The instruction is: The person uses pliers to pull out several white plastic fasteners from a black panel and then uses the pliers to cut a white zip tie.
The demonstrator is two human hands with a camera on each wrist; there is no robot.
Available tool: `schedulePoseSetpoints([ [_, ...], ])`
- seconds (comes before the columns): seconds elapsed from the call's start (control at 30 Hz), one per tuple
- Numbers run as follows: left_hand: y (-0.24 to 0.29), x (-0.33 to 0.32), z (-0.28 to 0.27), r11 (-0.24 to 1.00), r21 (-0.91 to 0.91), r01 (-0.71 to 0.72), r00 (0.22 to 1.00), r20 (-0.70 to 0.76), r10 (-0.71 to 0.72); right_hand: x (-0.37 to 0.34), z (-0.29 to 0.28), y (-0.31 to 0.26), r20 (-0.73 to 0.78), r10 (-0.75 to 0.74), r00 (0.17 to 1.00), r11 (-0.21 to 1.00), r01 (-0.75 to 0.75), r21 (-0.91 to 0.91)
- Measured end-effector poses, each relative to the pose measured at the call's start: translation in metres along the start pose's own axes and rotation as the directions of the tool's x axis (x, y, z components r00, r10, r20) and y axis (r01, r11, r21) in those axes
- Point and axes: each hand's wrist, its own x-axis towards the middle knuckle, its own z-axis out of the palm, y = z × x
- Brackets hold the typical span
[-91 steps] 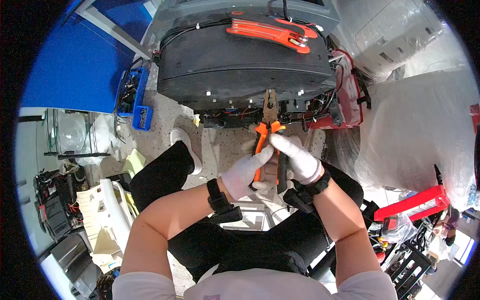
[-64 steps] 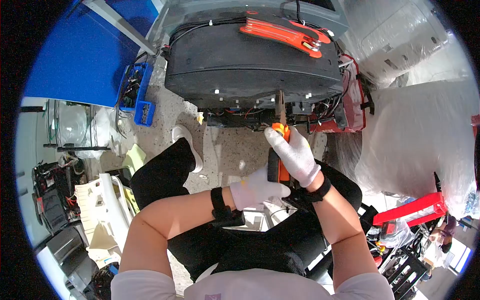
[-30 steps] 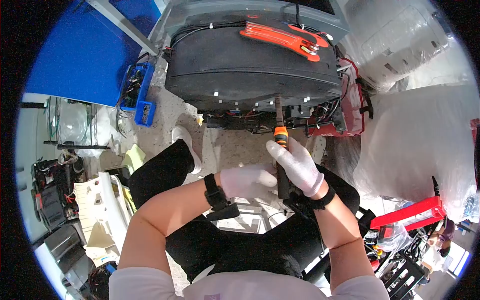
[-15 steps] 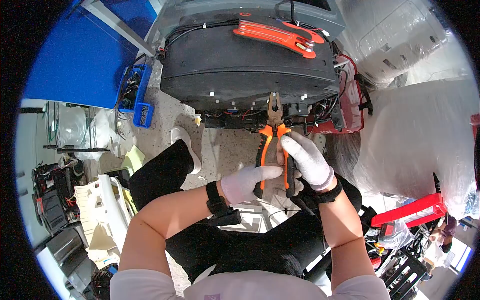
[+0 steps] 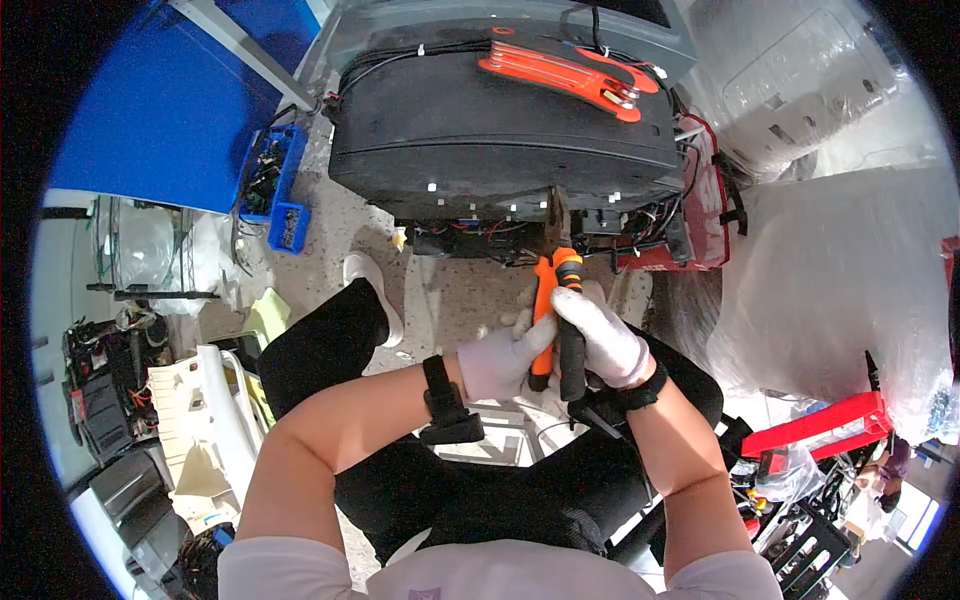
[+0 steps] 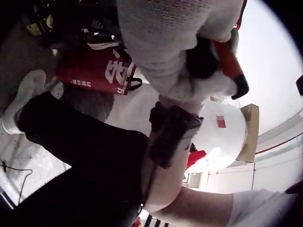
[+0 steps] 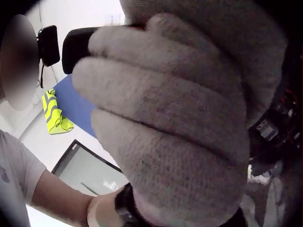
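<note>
Orange-and-black pliers point(image 5: 559, 232) stand with their metal jaws pointing away from the body, in front of a black machine housing point(image 5: 500, 150). The right hand point(image 5: 604, 338), in a white glove, grips the right handle with its thumb laid along it. From the other side the gloved left hand point(image 5: 500, 360) holds the left handle between thumb and fingers. In the right wrist view the curled glove fingers point(image 7: 165, 99) hide most of the handles. A handle end point(image 6: 232, 68) shows beside gloved fingers in the left wrist view.
A red folding tool set point(image 5: 560, 78) lies on top of the housing, near black cables. Blue bins point(image 5: 290, 228) with small parts stand at the left. Wiring hangs under the housing's front edge. A red bag point(image 5: 706, 200) and plastic-wrapped items point(image 5: 840, 290) are at the right.
Since half a second ago the pliers have turned and their handles have come closer together. The left thumb and fingers now hold the left handle; the right hand keeps its hold.
</note>
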Motion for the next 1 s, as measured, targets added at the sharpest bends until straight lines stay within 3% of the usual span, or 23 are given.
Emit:
schedulePoseSetpoints([
  [0.07, 0.002, 0.006, -0.001, 0.955, 0.150, 0.256, 0.960, 0.077, -0.270, 0.004, -0.011, 0.008, -0.072, -0.028, 0.997, 0.972, 0.010, -0.235],
  [0.1, 0.008, 0.008, -0.001, 0.955, 0.149, 0.258, 0.960, 0.074, -0.271, 0.005, -0.012, 0.007, -0.095, -0.022, 0.995, 0.947, -0.010, -0.321],
  [0.13, 0.015, 0.009, 0.000, 0.893, -0.175, 0.414, 0.910, 0.083, -0.405, 0.005, -0.011, 0.007, -0.093, -0.020, 0.996, 0.947, -0.011, -0.322],
  [0.17, 0.021, 0.011, -0.001, 0.715, -0.474, 0.514, 0.845, 0.135, -0.518, 0.005, -0.010, 0.006, -0.185, -0.071, 0.980, 0.903, -0.015, -0.428],
  [0.2, 0.008, 0.007, -0.001, 0.716, -0.474, 0.513, 0.845, 0.132, -0.518, 0.005, -0.009, 0.006, -0.269, -0.133, 0.954, 0.849, -0.031, -0.527],
  [0.23, -0.015, 0.002, 0.000, 0.947, -0.088, 0.309, 0.951, 0.026, -0.308, 0.005, -0.012, 0.005, -0.322, -0.131, 0.937, 0.792, -0.097, -0.603],
  [0.27, -0.011, 0.003, -0.002, 0.944, 0.328, 0.043, 0.998, 0.026, -0.054, 0.006, -0.011, 0.005, -0.321, -0.131, 0.938, 0.791, -0.096, -0.604],
  [0.3, -0.005, 0.004, -0.002, 0.944, 0.327, 0.042, 0.998, 0.026, -0.054, 0.006, -0.009, 0.006, -0.350, -0.159, 0.923, 0.788, -0.094, -0.608],
  [0.33, 0.002, 0.006, -0.001, 0.997, -0.018, 0.073, 0.997, 0.030, -0.073, 0.006, -0.008, 0.007, -0.378, -0.188, 0.907, 0.784, -0.093, -0.614],
  [0.37, 0.012, 0.011, -0.001, 0.928, -0.359, 0.097, 0.995, 0.042, -0.088, 0.006, -0.005, 0.004, -0.378, -0.188, 0.907, 0.783, -0.094, -0.615],
  [0.4, 0.007, 0.013, 0.004, 0.928, -0.359, 0.096, 0.995, 0.042, -0.087, 0.004, 0.000, -0.001, -0.396, -0.205, 0.895, 0.768, -0.103, -0.632],
  [0.43, -0.002, 0.014, 0.010, 0.501, -0.851, 0.158, 0.982, 0.084, -0.168, 0.004, 0.003, -0.004, -0.412, -0.223, 0.883, 0.753, -0.112, -0.648],
  [0.47, 0.002, 0.017, 0.011, -0.139, -0.980, 0.140, 0.964, 0.167, -0.205, 0.004, 0.005, -0.006, -0.413, -0.225, 0.883, 0.753, -0.112, -0.649],
  [0.5, 0.007, 0.015, 0.008, -0.140, -0.980, 0.143, 0.964, 0.169, -0.204, 0.004, 0.007, -0.007, -0.425, -0.233, 0.874, 0.746, -0.119, -0.655],
  [0.53, 0.014, 0.008, 0.002, 0.681, -0.710, 0.181, 0.982, 0.089, -0.168, 0.003, 0.008, -0.008, -0.440, -0.242, 0.865, 0.741, -0.128, -0.659],
  [0.57, 0.023, 0.005, -0.001, 0.993, 0.089, 0.073, 0.995, 0.068, -0.079, 0.006, 0.005, 0.000, -0.429, -0.302, 0.851, 0.737, -0.077, -0.672],
  [0.6, 0.025, 0.009, 0.002, 0.993, 0.088, 0.073, 0.994, 0.071, -0.079, 0.008, 0.002, 0.003, -0.432, -0.301, 0.850, 0.738, -0.079, -0.671],
  [0.63, 0.026, 0.015, 0.007, 0.887, -0.385, 0.255, 0.966, 0.057, -0.253, 0.009, 0.001, 0.004, -0.442, -0.283, 0.851, 0.742, -0.098, -0.663],
  [0.67, 0.028, 0.019, 0.009, 0.546, -0.762, 0.349, 0.906, 0.124, -0.405, 0.010, 0.001, 0.004, -0.452, -0.264, 0.852, 0.745, -0.117, -0.656],
  [0.8, 0.035, 0.018, 0.005, 0.584, -0.733, 0.349, 0.907, 0.108, -0.407, 0.008, -0.004, 0.004, -0.396, -0.342, 0.852, 0.716, -0.037, -0.697],
  [0.87, 0.033, 0.016, 0.006, 0.466, -0.821, 0.329, 0.896, 0.116, -0.428, 0.007, -0.008, 0.003, -0.381, -0.309, 0.871, 0.733, -0.038, -0.679],
  [0.93, 0.026, 0.016, 0.007, 0.430, -0.844, 0.321, 0.903, 0.136, -0.407, 0.004, -0.010, 0.001, -0.365, -0.275, 0.889, 0.750, -0.039, -0.661],
  [1.0, 0.025, 0.015, 0.007, 0.392, -0.864, 0.316, 0.909, 0.158, -0.385, 0.001, -0.009, -0.001, -0.297, -0.170, 0.940, 0.951, 0.078, -0.299],
])
